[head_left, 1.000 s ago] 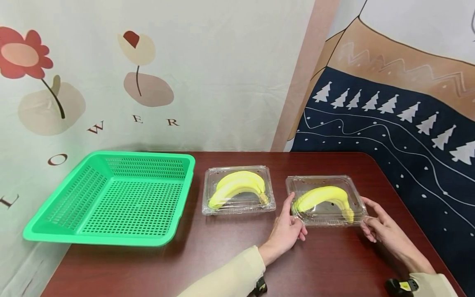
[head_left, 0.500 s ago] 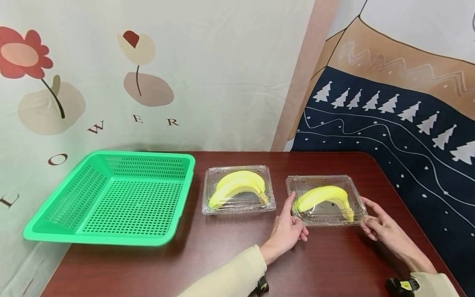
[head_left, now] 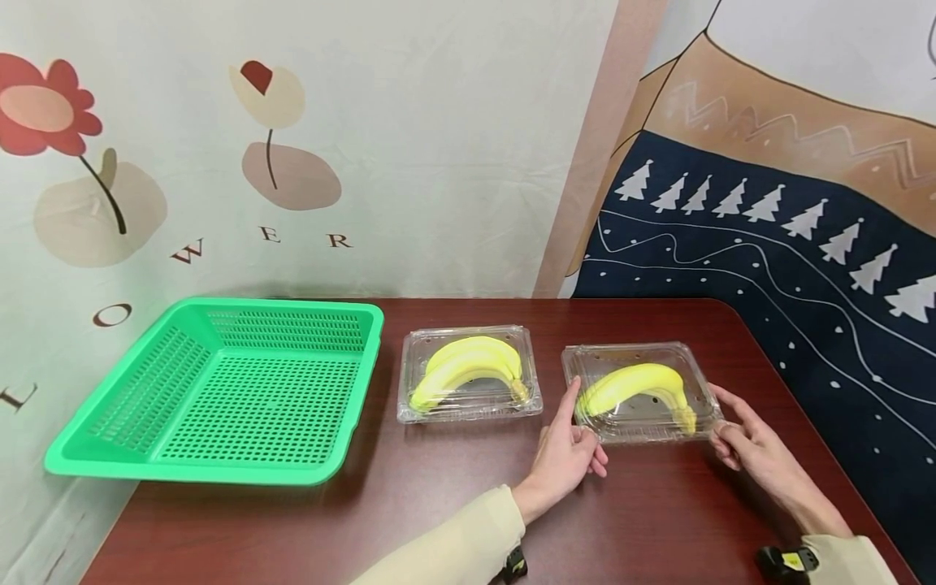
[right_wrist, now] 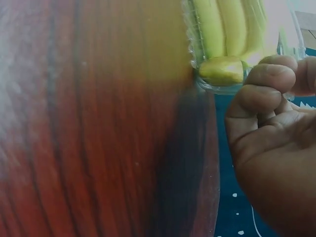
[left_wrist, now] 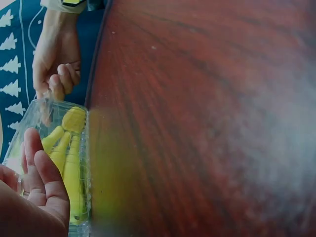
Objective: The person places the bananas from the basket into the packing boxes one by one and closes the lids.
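A clear plastic clamshell container (head_left: 638, 410) with yellow bananas (head_left: 634, 382) inside is held between both hands at the right of the table. My left hand (head_left: 561, 465) grips its left side, index finger stretched along the wall and thumb by the front corner. On the opposite side, my right hand (head_left: 760, 455) pinches the front right corner between thumb and index finger. The right wrist view shows the other fingers of that hand (right_wrist: 266, 108) curled beside the container. A second banana-filled clamshell container (head_left: 468, 398) sits just left of the held one, lid down.
A green plastic basket (head_left: 332, 475) with perforated walls stands on the left of the dark red wooden table (head_left: 439, 504). Patterned cloth (head_left: 468, 146) hangs behind the table, and navy cloth with white trees (head_left: 790, 268) borders its right edge.
The held container's front edge has risen very slightly in the head view, with both hands keeping their places on its sides. The basket and the other container stay put.
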Motion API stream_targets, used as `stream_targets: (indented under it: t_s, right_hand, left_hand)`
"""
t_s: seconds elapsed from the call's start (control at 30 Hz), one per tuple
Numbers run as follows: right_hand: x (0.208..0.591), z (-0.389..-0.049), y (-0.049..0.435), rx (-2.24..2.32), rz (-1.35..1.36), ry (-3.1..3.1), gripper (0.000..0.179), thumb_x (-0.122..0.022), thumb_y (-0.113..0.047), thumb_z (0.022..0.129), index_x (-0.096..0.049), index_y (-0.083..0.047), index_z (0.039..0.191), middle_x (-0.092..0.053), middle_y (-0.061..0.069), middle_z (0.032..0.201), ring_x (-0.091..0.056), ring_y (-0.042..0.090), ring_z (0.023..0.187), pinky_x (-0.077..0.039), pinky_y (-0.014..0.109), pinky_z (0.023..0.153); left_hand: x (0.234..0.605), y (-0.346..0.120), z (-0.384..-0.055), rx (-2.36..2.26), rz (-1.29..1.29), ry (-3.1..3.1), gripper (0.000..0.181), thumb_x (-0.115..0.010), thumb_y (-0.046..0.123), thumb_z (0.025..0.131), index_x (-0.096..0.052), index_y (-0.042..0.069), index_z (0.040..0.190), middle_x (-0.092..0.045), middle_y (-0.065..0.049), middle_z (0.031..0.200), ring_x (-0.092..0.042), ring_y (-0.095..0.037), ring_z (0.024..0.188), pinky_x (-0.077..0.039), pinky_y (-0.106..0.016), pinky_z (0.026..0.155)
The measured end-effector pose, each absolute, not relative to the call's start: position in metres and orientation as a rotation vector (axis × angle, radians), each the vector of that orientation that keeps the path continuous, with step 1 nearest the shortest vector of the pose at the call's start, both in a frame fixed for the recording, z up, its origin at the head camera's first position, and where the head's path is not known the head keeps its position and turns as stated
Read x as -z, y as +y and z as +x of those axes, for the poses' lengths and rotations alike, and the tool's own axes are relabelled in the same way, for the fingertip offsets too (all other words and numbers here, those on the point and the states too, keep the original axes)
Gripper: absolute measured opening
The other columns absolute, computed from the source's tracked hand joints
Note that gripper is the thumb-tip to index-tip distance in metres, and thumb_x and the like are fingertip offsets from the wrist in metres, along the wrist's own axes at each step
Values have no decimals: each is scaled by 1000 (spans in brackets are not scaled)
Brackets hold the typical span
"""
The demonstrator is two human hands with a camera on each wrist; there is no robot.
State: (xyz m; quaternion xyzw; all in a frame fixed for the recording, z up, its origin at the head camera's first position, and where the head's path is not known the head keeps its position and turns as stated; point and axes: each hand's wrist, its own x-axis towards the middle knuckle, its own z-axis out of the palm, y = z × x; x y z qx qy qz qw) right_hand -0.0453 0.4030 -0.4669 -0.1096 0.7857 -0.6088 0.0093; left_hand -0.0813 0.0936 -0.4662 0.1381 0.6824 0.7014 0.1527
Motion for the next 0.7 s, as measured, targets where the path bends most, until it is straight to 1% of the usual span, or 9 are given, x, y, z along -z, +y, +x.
stream_targets:
  t_s: [0.13,0.27,0.33,0.43,0.57,0.7]
  right_hand:
    - [468,-45,401,1949,-267,2440,53,-32,8,107,-34,-17,154,-51,-1,72,-42,20,55,-31,41,46]
    - [469,-45,400,1986,-240,2423,52,-34,7,107,-37,-18,153,-52,0,73,-49,14,60,-38,37,48]
    - [469,-45,399,1989,-233,2430,51,-34,6,108,-37,-17,152,-53,0,73,-50,13,61,-40,35,48]
    - [469,-44,399,1996,-230,2432,50,-35,5,108,-38,-16,152,-52,1,73,-50,14,61,-41,35,49]
    - [469,-44,398,2017,-236,2413,50,-34,6,108,-37,-16,153,-51,3,72,-49,16,61,-40,36,49]
    - [469,-43,398,2024,-251,2404,50,-33,6,108,-35,-14,154,-50,3,72,-49,16,61,-40,35,49]
  left_hand:
    - [467,93,-81,-2017,403,1954,80,-51,-5,98,-22,22,167,-70,-7,65,-68,-15,51,-59,-34,57]
    - [466,93,-81,-2000,391,1954,77,-51,0,100,-21,24,167,-70,-7,65,-69,-16,53,-58,-31,56]
    - [465,93,-81,-1995,380,1956,77,-51,3,100,-21,25,167,-70,-7,66,-70,-17,53,-59,-32,57]
    - [465,94,-81,-2001,363,1951,79,-53,3,98,-22,27,167,-70,-7,66,-69,-17,54,-60,-35,58]
    - [466,96,-79,-2032,333,1926,84,-54,-2,94,-24,28,166,-68,-5,64,-65,-14,51,-60,-38,58]
    - [466,97,-79,-2052,305,1921,86,-52,-7,91,-25,28,165,-65,-3,61,-61,-9,50,-59,-37,57]
